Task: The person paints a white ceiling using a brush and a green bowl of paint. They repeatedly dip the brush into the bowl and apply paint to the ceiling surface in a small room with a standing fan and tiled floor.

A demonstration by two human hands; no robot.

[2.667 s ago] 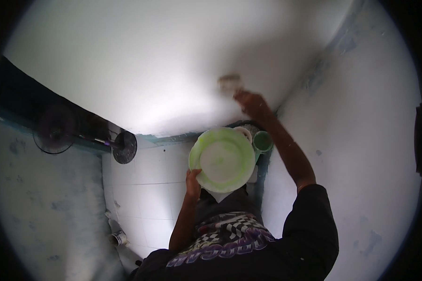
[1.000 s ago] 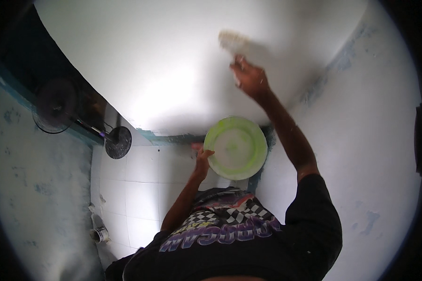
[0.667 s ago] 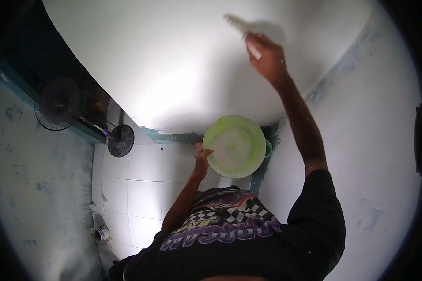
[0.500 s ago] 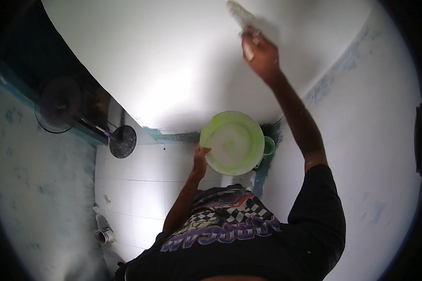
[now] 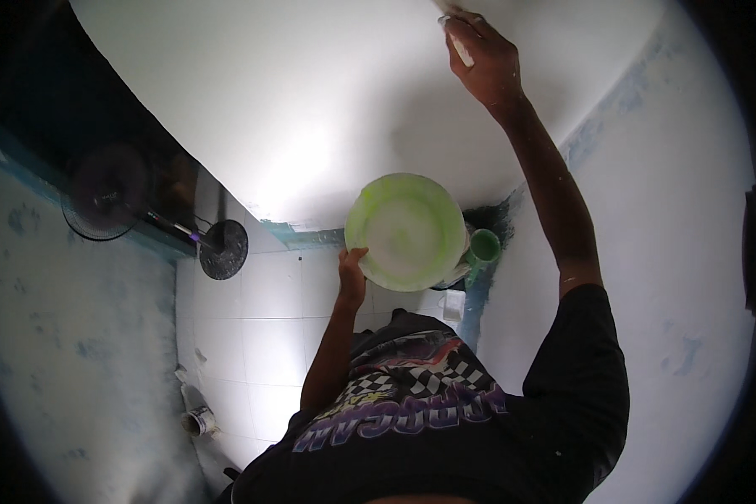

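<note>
My left hand [image 5: 352, 277] grips the near left rim of a light green basin [image 5: 450, 223], thumb over the edge. White paint or paste coats the basin's inside. Raised high against the white wall [image 5: 311, 92], my right hand [image 5: 487, 69] is closed around a paintbrush [image 5: 462, 52]. Its pale handle end shows between the fingers, while the brush head mostly runs out of view at the top edge.
A black standing fan [image 5: 109, 193] is at the left. Below the basin, a green cup-like container [image 5: 484, 245] stands by the right corner. A tipped, stained bucket [image 5: 197, 422] lies by the left wall on the white tiled floor [image 5: 269, 344].
My right hand has moved up and slightly right along the wall, taking the brush head mostly out of view. The basin has shifted a little up and left in the picture.
</note>
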